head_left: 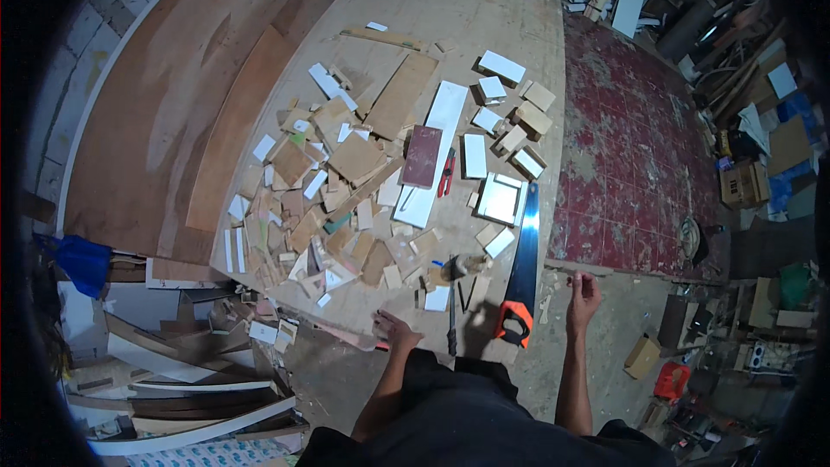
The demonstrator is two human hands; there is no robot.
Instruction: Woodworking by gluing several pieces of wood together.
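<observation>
My left hand (396, 329) is at the near edge of the plywood table (450, 0), fingers apart, holding nothing, just below scattered wood offcuts (378, 264). My right hand (584, 296) is beside the table's right edge, fingers loosely curled with nothing visible in them. Between my hands lie a handsaw (514, 316) with an orange-black handle, a thin dark tool (452, 329) and a small brownish container (451, 268). Farther up are a long white board (419, 207) with a maroon block (421, 156) on it, red-handled pliers (446, 173) and several white-faced blocks (474, 154).
Large plywood sheets (147, 95) lean along the left, above a stack of cut boards (181, 393) and a blue bag (79, 264). A worn red tiled platform (627, 138) lies right of the table. Cardboard boxes (743, 186), timber and a red plastic item (671, 380) clutter the right side.
</observation>
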